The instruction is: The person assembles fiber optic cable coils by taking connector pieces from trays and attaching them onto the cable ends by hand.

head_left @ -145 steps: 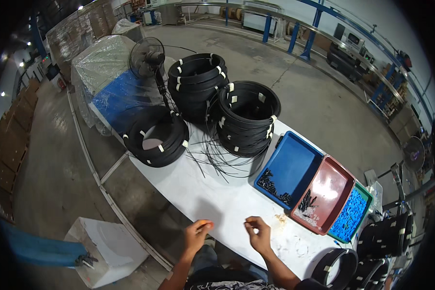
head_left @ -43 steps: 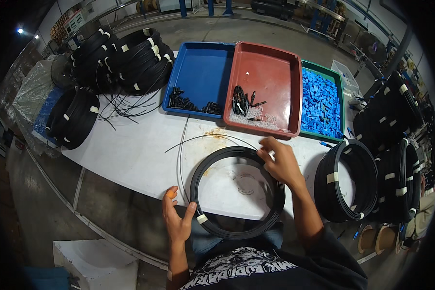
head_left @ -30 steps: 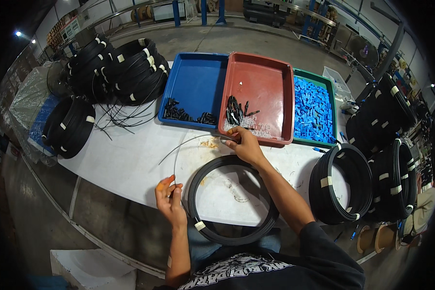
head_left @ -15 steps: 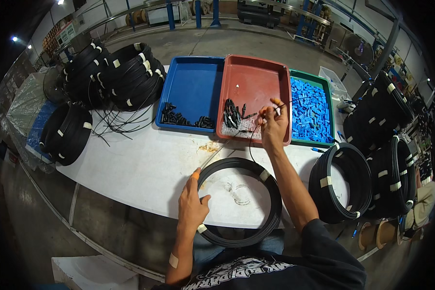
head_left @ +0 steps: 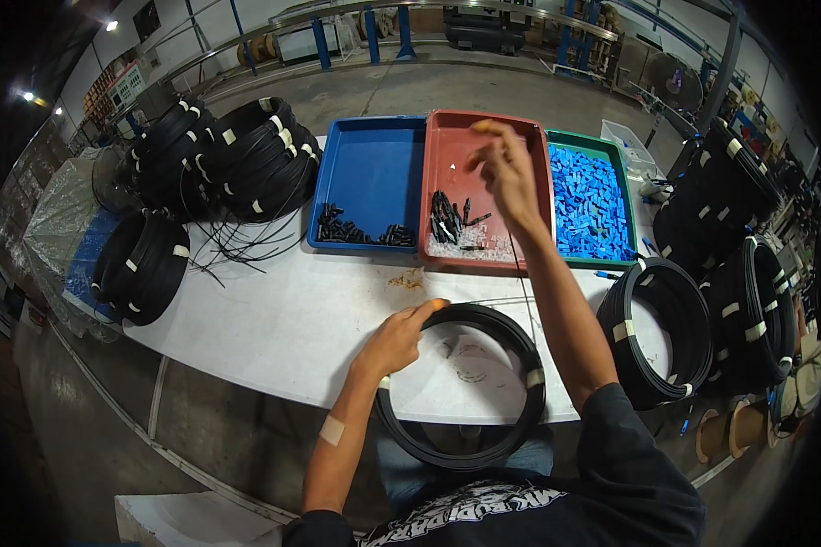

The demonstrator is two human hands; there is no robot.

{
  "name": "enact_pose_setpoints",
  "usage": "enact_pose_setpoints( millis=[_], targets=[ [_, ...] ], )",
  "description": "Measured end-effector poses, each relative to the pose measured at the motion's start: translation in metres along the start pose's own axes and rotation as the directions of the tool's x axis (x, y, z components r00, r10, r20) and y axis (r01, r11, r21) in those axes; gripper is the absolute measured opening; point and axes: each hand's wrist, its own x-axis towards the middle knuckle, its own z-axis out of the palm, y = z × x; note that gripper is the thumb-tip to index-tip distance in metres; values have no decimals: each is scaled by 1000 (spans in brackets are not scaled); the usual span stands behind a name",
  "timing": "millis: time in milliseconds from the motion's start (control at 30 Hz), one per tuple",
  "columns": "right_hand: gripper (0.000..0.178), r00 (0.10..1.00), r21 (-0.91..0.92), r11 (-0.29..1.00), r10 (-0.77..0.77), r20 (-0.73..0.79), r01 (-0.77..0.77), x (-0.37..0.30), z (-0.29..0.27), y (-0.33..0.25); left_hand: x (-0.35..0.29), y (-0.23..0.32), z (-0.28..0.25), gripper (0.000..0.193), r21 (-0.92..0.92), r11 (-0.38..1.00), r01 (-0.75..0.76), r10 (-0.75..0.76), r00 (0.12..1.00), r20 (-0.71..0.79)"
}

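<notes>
My left hand (head_left: 394, 341) grips the upper left of a black cable coil (head_left: 536, 401), with orange wrapping on a fingertip. The coil is tied with pale tape and overhangs the table's near edge above my lap. My right hand (head_left: 506, 178) is raised over the red tray (head_left: 447, 150), its fingers curled and smeared by motion. A thin black cable end (head_left: 524, 284) rises from the coil and passes behind my right wrist; whether the fingers hold it is unclear. In the red tray lie black connector pieces (head_left: 447, 219) and small clear bits (head_left: 474, 242).
A blue tray (head_left: 374, 155) with black sleeves (head_left: 337, 228) stands left of the red one. On the right, a green tray (head_left: 593, 139) holds blue connectors (head_left: 593, 201). Taped cable coils stand at the left (head_left: 141, 269) and right (head_left: 657, 333) of the white table (head_left: 255, 319).
My right hand has moved up and away over the red tray, drawing the cable end more upright. My left hand and the coil have shifted slightly right in view.
</notes>
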Motion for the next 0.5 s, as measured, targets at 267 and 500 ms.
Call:
enact_pose_setpoints(
  millis=[267,500],
  targets=[
    [6,881,-326,945,153,447,1,-110,27,72,20,-18,-1,59,-34,997,-66,68,997,43],
    [13,860,-378,926,196,470,-4,-124,20,90,24,-22,-45,39,-189,979,-69,71,997,4]
  ],
)
